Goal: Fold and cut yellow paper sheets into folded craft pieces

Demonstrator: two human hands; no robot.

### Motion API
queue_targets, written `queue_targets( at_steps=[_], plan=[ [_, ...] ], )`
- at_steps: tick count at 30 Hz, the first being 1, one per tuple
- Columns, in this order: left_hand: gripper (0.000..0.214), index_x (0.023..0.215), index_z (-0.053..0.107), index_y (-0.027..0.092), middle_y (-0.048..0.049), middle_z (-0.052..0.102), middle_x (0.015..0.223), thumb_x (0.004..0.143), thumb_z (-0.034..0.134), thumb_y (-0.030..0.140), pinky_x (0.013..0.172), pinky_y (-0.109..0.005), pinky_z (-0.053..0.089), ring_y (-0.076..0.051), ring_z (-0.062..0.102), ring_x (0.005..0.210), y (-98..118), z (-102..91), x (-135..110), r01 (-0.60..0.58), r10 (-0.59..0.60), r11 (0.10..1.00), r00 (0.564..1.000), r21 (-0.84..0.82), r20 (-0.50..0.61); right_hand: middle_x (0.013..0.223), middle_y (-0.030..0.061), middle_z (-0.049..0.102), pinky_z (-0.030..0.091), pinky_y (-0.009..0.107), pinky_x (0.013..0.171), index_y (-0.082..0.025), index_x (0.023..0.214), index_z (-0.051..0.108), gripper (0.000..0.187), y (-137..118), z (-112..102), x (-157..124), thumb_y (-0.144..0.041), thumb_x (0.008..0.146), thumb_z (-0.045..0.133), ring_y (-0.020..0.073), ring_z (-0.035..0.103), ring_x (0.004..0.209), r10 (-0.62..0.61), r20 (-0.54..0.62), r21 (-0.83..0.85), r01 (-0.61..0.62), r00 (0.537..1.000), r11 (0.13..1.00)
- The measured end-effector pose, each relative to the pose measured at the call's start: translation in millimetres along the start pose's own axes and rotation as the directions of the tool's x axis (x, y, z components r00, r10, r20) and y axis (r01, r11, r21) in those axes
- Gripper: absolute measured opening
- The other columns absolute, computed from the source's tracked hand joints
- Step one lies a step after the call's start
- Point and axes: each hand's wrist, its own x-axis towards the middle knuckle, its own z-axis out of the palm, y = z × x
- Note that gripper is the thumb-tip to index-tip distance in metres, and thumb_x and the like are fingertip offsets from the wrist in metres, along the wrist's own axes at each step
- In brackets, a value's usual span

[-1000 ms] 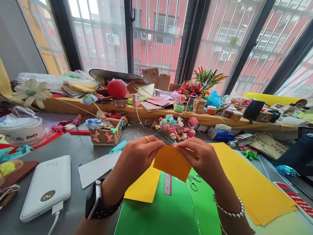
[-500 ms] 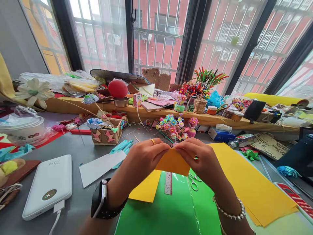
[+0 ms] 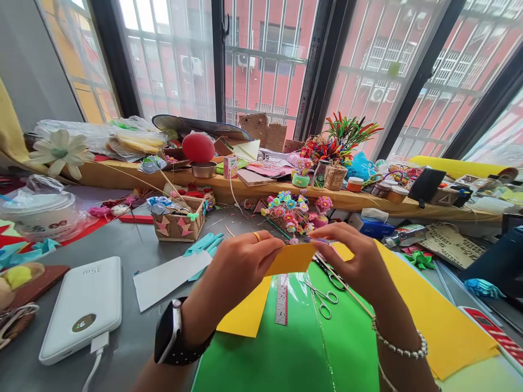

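Note:
A small orange-yellow paper piece (image 3: pixel 295 258) is pinched at its left side by my left hand (image 3: pixel 239 267), which wears a ring and a watch. My right hand (image 3: pixel 356 262) is at the paper's right end, thumb and index finger apart, the thumb tip beside the corner; whether it touches is unclear. Below lies a green mat (image 3: pixel 281 354) bearing a short ruler (image 3: pixel 281 300), small scissors (image 3: pixel 322 299), a thin wooden stick (image 3: pixel 355 294) and a yellow paper piece (image 3: pixel 245 316). Black-handled scissors (image 3: pixel 335 281) lie partly hidden under the right hand.
Yellow sheets (image 3: pixel 425 310) are stacked at right. A white power bank (image 3: pixel 84 310) with a cable and a white paper strip (image 3: pixel 169 280) lie at left. Behind stand a cardboard box (image 3: pixel 180 223), a bunch of small craft flowers (image 3: pixel 290 212) and a crowded window ledge (image 3: pixel 229 190).
My right hand has moved right, away from the left hand, and its fingers have parted from the paper's top edge. The left hand still holds the paper; the stick and black scissors now show.

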Motion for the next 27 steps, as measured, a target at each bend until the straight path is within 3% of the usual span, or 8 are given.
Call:
queue_targets(
  at_steps=[4, 8, 11, 15, 17, 21, 27],
  plan=[
    [0.016, 0.084, 0.063, 0.019, -0.0007, 0.067, 0.077, 0.081, 0.048, 0.019, 0.058, -0.022, 0.046, -0.013, 0.061, 0.066, 3, -0.7, 1, -0.011, 0.011, 0.999, 1.000, -0.044, -0.001, 0.077, 0.0025, 0.064, 0.044, 0.027, 0.065, -0.019, 0.082, 0.062, 0.012, -13, 9, 0, -0.019, 0.080, 0.051, 0.0151, 0.056, 0.073, -0.065, 0.125, 0.063, 0.058, 0.990, 0.996],
    [0.014, 0.081, 0.064, 0.018, -0.0001, 0.067, 0.076, 0.079, 0.051, 0.019, 0.060, -0.019, 0.045, -0.011, 0.061, 0.065, -5, -10.9, 0, -0.022, 0.020, 0.997, 1.000, -0.075, -0.017, 0.076, 0.0028, 0.064, 0.044, 0.026, 0.063, -0.018, 0.081, 0.062, 0.013, -13, 6, -1, -0.018, 0.081, 0.049, 0.0144, 0.056, 0.072, -0.054, 0.117, 0.046, 0.049, 0.992, 0.998],
    [0.013, 0.081, 0.065, 0.018, -0.0001, 0.067, 0.076, 0.078, 0.052, 0.018, 0.061, -0.019, 0.045, -0.011, 0.062, 0.067, -12, -18.3, 0, -0.017, 0.016, 1.000, 0.999, -0.010, -0.052, 0.078, 0.0029, 0.064, 0.044, 0.026, 0.064, -0.019, 0.082, 0.062, 0.014, -10, 1, -1, -0.018, 0.082, 0.048, 0.0144, 0.057, 0.073, -0.040, 0.112, 0.028, 0.037, 0.993, 0.999],
    [0.013, 0.083, 0.064, 0.017, -0.0015, 0.067, 0.078, 0.078, 0.052, 0.019, 0.063, -0.021, 0.046, -0.012, 0.061, 0.068, -13, -17.7, 0, 0.048, -0.037, 0.996, 0.987, 0.070, -0.159, 0.079, 0.0034, 0.065, 0.044, 0.027, 0.065, -0.018, 0.082, 0.062, 0.014, -9, 2, 1, -0.018, 0.081, 0.048, 0.0152, 0.057, 0.073, -0.046, 0.105, -0.010, 0.047, 0.993, 0.999],
    [0.015, 0.087, 0.063, 0.017, -0.0021, 0.066, 0.081, 0.079, 0.052, 0.021, 0.065, -0.022, 0.046, -0.013, 0.061, 0.071, -8, -12.7, 0, 0.044, -0.041, 0.999, 0.989, 0.016, -0.141, 0.078, 0.0033, 0.065, 0.044, 0.027, 0.066, -0.018, 0.082, 0.062, 0.014, -11, 6, 1, -0.018, 0.082, 0.048, 0.0148, 0.057, 0.073, -0.066, 0.105, 0.001, 0.066, 0.992, 0.998],
    [0.016, 0.087, 0.063, 0.019, -0.0007, 0.066, 0.079, 0.081, 0.048, 0.022, 0.061, -0.021, 0.046, -0.012, 0.061, 0.069, 2, -4.0, 1, 0.001, 0.000, 0.997, 1.000, -0.074, 0.007, 0.077, 0.0030, 0.065, 0.044, 0.026, 0.066, -0.018, 0.083, 0.063, 0.015, -17, 11, 0, -0.019, 0.082, 0.048, 0.0147, 0.057, 0.073, -0.093, 0.107, 0.010, 0.092, 0.990, 0.996],
    [0.015, 0.080, 0.064, 0.019, 0.0001, 0.067, 0.074, 0.079, 0.049, 0.018, 0.058, -0.020, 0.045, -0.011, 0.061, 0.063, 0, -12.1, 2, -0.016, 0.013, 0.998, 0.998, -0.055, -0.060, 0.079, 0.0027, 0.067, 0.046, 0.026, 0.065, -0.019, 0.081, 0.065, 0.013, -8, -1, 0, -0.020, 0.079, 0.052, 0.0149, 0.060, 0.073, 0.007, 0.057, 0.091, -0.013, 0.998, 0.996]
  ],
)
